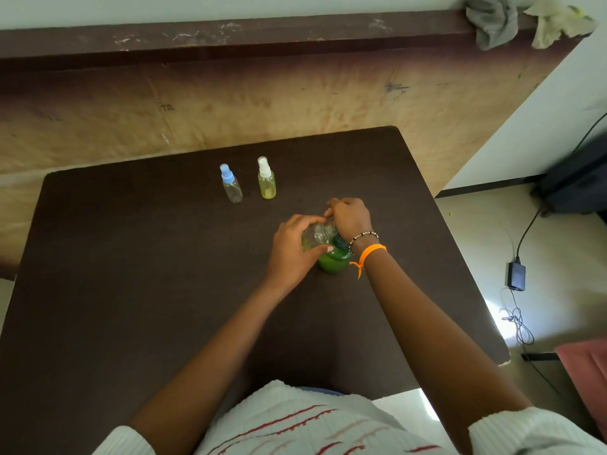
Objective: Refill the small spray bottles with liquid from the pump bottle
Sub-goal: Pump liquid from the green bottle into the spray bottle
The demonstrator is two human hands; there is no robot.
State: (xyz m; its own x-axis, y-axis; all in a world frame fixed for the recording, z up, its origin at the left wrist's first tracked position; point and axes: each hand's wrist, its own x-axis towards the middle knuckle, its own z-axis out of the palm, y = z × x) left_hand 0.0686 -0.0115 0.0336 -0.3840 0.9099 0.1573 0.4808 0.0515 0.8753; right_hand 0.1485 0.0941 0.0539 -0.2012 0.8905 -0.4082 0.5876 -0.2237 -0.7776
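Clear bottle (317, 237) is gripped tilted by left hand (292, 251), neck toward right hand (349, 218), whose fingers (331, 208) pinch its top above pump bottle (333, 261).

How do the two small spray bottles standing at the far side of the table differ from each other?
The blue-capped spray bottle has a blue sprayer top; the white-capped spray bottle has a white one. The blue-capped bottle's clear body looks nearly empty, while the white-capped bottle looks yellowish, apparently holding liquid. The blue-capped one stands to the left, the white-capped one to its right and slightly farther back. Both stand upright, capped, apart, on the dark table, untouched by either hand.
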